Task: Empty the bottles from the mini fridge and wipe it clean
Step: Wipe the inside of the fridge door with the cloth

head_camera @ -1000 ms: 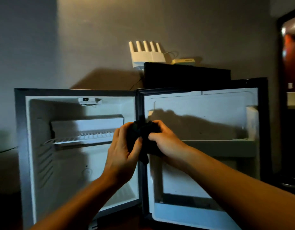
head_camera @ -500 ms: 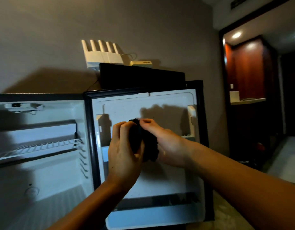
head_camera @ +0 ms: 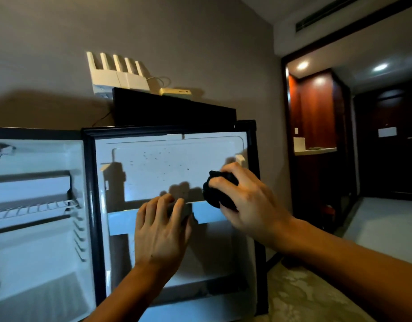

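Observation:
The mini fridge (head_camera: pixel 38 252) stands open with its white interior bare of bottles. Its door (head_camera: pixel 154 173) is swung wide to the right, and dark specks dot the upper inner panel. My right hand (head_camera: pixel 249 201) is shut on a bunched black cloth (head_camera: pixel 217 194), pressed against the right side of the door panel just above the door shelf (head_camera: pixel 121 221). My left hand (head_camera: pixel 161 231) rests on the front of that shelf with its fingers curled over the top edge, holding nothing else.
A wire rack (head_camera: pixel 33 209) crosses the fridge interior. A white router (head_camera: pixel 116 73), a small yellow box (head_camera: pixel 176 92) and a black flat panel (head_camera: pixel 172 110) sit on top. A dark doorway (head_camera: pixel 328 147) opens to the right; patterned floor lies below.
Both hands held the cloth together before. Now my left hand has let go and dropped to the door shelf, and my right hand has carried the cloth right. The view has swung right.

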A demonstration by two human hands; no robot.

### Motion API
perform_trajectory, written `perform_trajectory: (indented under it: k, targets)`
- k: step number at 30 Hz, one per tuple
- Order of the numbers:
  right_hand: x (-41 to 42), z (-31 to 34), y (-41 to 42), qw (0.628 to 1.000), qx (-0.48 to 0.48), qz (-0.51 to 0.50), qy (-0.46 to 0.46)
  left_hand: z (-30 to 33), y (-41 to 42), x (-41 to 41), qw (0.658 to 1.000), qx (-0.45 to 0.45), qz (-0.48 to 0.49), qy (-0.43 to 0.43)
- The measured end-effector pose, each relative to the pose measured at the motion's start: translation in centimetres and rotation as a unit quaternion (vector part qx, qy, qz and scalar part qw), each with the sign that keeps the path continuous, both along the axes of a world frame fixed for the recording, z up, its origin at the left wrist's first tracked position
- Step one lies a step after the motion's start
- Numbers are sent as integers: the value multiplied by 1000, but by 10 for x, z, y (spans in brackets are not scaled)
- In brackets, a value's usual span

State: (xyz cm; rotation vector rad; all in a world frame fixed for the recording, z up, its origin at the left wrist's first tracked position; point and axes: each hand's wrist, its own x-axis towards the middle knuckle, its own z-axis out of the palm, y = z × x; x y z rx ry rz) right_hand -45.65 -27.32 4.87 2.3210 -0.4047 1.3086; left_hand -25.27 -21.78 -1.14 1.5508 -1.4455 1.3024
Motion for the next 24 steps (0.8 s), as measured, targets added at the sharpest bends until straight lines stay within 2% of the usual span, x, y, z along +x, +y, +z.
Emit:
perform_trajectory:
  k: [2,6,9,17,24]
  targets:
    - [-7,-1,-8,997,-53,-49,13,2,-4,0,1000,-16,7,-6]
    - [-11,1,-23,986,-92,-128,54,4,-8,4,1000,-10,-5,-24]
    - [-8,7,-31,981,-102,-142,86,8,-7,10,999,-8,-25,-41]
    - [19,37,-42,979,-138,-134,68,12,8,40,999,-6,-2,-35]
    - [25,29,-55,950,-139,-207,187,15,5,33,1000,-17,11,-6]
